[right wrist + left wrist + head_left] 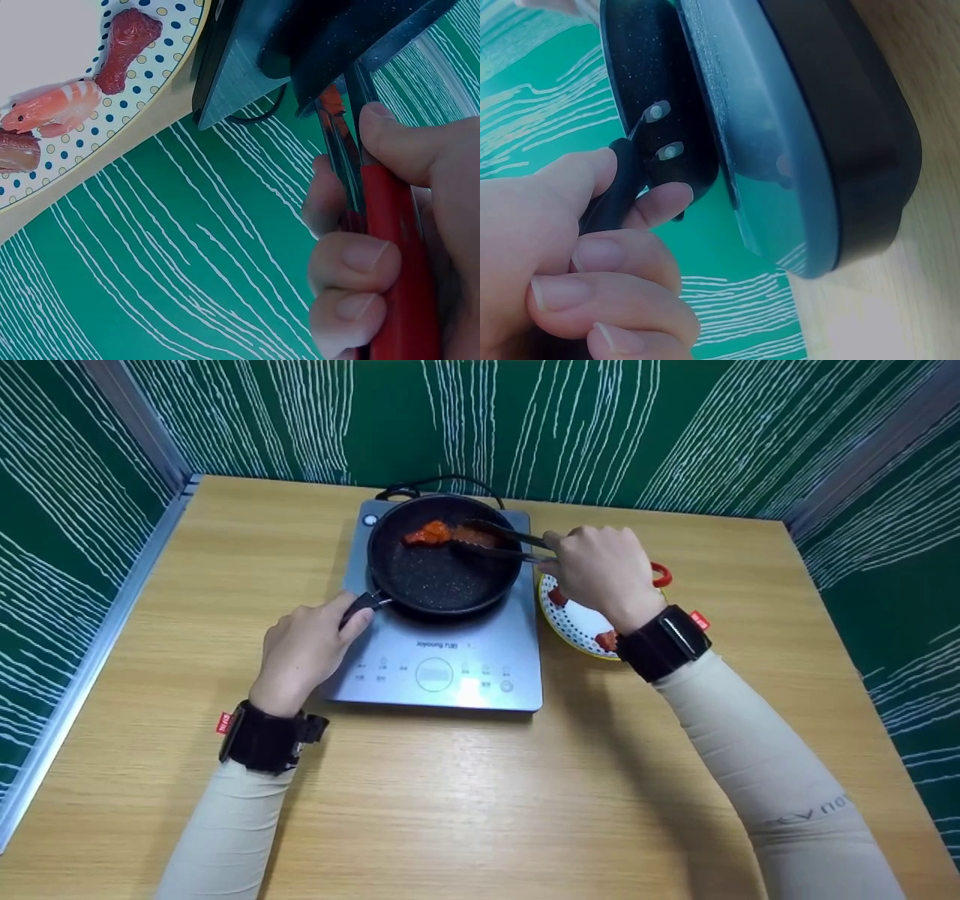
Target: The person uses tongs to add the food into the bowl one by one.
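My left hand (pixel 304 649) grips the black handle (pixel 364 606) of a dark frying pan (pixel 435 581), thumb on one side and fingers curled round it. The pan sits on a silver induction cooker (pixel 442 630). My right hand (pixel 600 570) holds tongs with red grips (pixel 397 262), fingers wrapped round them. The tongs' metal arms (pixel 510 553) reach into the pan around a reddish-brown food piece (pixel 474 537); whether they pinch it, I cannot tell. Against its left end lies an orange-red food piece (pixel 429 534).
Right of the cooker, partly under my right hand, is a dotted plate (pixel 161 56). A dark-red drumstick (pixel 127 49), a shrimp (pixel 60 105) and a brownish piece (pixel 16 154) lie on it. Behind the pan runs a black cord (pixel 450 478). Green patterned panels (pixel 420 420) border the wooden table (pixel 450 795).
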Action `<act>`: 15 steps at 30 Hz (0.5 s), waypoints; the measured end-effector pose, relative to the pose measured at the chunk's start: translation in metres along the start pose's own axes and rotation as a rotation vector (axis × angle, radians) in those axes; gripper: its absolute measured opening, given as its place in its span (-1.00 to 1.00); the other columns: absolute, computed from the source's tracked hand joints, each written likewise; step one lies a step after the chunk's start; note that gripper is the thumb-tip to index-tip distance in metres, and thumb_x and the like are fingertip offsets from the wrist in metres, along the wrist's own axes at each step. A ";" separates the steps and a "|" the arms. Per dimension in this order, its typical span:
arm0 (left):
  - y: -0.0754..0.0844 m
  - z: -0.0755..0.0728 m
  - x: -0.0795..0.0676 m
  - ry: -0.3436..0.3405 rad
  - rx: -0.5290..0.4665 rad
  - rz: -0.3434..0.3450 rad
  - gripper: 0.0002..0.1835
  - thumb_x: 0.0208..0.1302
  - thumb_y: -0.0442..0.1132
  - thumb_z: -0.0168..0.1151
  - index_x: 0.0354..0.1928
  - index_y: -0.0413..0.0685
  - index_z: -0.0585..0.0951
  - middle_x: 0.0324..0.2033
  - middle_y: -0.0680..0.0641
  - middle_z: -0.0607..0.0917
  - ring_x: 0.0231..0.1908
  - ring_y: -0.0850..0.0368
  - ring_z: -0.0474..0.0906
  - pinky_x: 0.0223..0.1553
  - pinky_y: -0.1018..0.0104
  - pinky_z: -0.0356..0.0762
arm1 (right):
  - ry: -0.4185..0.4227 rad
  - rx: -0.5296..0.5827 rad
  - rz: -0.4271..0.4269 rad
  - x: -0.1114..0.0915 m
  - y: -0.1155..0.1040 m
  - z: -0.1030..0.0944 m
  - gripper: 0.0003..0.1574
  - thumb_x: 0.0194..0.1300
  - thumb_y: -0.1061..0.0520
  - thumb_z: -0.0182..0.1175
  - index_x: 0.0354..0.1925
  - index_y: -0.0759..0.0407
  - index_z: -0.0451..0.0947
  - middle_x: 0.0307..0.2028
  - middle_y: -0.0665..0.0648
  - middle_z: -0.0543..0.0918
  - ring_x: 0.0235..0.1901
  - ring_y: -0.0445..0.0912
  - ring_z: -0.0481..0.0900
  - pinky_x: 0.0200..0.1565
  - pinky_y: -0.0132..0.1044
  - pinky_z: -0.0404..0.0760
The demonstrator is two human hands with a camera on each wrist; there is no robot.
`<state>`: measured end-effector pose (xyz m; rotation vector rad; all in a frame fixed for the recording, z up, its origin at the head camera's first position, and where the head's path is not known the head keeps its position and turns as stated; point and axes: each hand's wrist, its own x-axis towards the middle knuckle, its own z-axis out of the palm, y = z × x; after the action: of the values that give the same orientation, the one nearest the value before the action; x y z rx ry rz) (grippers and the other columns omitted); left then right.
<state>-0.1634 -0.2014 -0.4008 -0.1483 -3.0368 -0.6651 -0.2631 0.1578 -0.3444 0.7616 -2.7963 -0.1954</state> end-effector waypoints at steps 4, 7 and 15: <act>0.001 0.000 0.000 0.002 0.013 -0.002 -0.64 0.67 0.16 0.03 -0.08 0.02 0.50 -0.47 -0.13 0.50 -0.43 -0.16 0.49 -0.48 0.12 0.17 | 0.036 -0.021 -0.021 0.003 0.000 0.003 -0.56 0.48 -0.20 0.34 -0.02 0.13 0.71 -0.62 0.12 0.44 -0.64 0.03 0.35 -0.62 -0.06 0.43; 0.000 0.000 0.000 0.002 0.012 -0.005 -0.65 0.67 0.15 0.03 -0.08 0.02 0.51 -0.47 -0.13 0.50 -0.43 -0.15 0.48 -0.48 0.12 0.17 | 0.044 -0.021 -0.024 0.004 0.002 0.005 -0.54 0.47 -0.20 0.35 0.02 0.13 0.71 -0.62 0.12 0.42 -0.63 0.04 0.37 -0.61 -0.07 0.42; 0.000 0.000 0.000 0.011 0.008 -0.002 -0.66 0.66 0.14 0.06 -0.08 0.03 0.51 -0.48 -0.13 0.50 -0.44 -0.16 0.49 -0.48 0.12 0.17 | 0.034 0.003 -0.005 0.000 0.005 0.006 -0.46 0.47 -0.23 0.35 0.15 0.13 0.70 -0.59 0.14 0.47 -0.63 0.06 0.39 -0.58 -0.12 0.41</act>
<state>-0.1639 -0.2011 -0.4012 -0.1407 -3.0288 -0.6515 -0.2673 0.1620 -0.3495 0.7652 -2.7639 -0.1781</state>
